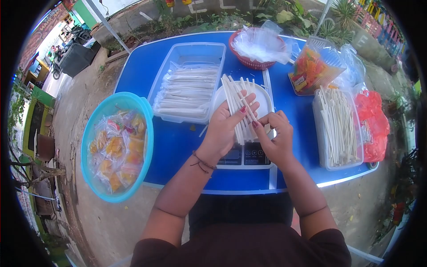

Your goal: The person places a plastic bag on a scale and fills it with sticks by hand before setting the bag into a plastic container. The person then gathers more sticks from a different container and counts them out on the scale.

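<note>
A loose bunch of thin pale sticks rests across the palm of my left hand, its thumb pressed over them. My right hand is closed at the lower side of the bunch, with thumb and fingers pinching the end of one stick. Beneath both hands stands a kitchen scale with a dark button panel. On it sits a round white plate, partly covered by my hands, with a few more stick ends showing at its far side.
Left of the plate is a clear bin of bagged sticks; a turquoise basin of bagged orange snacks is further left. At right stand a tub of loose sticks, a red plastic bag and an orange-filled container. A red basket holds clear bags.
</note>
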A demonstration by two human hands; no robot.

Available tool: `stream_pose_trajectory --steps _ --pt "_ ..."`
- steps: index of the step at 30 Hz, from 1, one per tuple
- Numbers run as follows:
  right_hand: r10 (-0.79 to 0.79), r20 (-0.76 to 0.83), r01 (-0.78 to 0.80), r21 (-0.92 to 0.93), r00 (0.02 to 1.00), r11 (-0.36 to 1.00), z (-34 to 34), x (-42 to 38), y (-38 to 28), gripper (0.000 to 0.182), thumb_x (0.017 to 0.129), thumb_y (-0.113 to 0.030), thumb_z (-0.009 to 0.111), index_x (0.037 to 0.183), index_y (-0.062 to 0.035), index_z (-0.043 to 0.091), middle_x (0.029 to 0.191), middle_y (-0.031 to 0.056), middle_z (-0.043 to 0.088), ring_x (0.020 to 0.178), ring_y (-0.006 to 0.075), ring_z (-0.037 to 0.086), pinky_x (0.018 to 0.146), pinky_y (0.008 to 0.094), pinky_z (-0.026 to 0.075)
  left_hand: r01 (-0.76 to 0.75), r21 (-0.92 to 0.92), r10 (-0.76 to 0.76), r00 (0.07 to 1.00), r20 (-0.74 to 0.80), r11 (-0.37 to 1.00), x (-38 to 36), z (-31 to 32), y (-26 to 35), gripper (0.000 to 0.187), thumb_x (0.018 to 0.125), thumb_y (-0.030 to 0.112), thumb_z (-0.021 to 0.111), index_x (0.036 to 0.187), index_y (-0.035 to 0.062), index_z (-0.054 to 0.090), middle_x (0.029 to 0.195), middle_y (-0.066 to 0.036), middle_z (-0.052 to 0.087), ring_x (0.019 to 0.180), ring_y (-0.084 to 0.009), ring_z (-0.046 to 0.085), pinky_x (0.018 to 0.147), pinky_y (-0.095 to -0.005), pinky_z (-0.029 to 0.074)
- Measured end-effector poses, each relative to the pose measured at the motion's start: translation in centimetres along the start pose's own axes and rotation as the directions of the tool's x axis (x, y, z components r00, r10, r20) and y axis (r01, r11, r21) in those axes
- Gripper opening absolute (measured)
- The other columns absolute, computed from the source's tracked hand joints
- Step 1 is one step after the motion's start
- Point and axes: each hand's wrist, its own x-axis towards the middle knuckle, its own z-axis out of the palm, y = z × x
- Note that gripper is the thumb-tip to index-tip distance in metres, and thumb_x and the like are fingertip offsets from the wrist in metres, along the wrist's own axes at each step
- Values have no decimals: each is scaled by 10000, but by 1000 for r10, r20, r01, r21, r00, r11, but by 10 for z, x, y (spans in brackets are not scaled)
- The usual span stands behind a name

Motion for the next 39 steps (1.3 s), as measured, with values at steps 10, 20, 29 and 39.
stream_pose_trajectory --steps 10,20,29,39 --pt "-5 -107 -16 -186 994 982 -7 2 2 126 770 -122 690 698 -75 598 703 28 592 717 215 499 701 355 340 -87 -15 85 990 -117 996 2 -3 5 462 983 1 434 1413 -53 274 1407 -222 425 1279 -298 489 1059 -354 463" --pt "-175 0 172 -170 985 970 -5 4 -1 115 764 -138 704 734 -74 614 726 32 589 738 229 504 696 357 348 -13 -132 10 1000 -29 991 1 -3 7 466 978 -22 366 1432 -37 263 1430 -222 407 1305 -313 463 1074 -377 453" --pt "-92 127 89 25 988 996 0 0 -5 106 786 -101 682 722 -56 611 711 42 594 715 227 501 698 354 359 7 -98 1 997 78 995 0 2 2 485 983 -19 390 1451 -1 266 1464 -204 377 1336 -306 428 1091 -386 425" --pt "-44 131 37 53 990 998 -2 -1 -8 119 776 -112 692 707 -52 615 694 40 604 711 223 507 706 359 365 3 -98 12 989 147 995 0 3 2 519 992 21 420 1474 27 226 1500 -167 335 1371 -301 377 1110 -397 397"
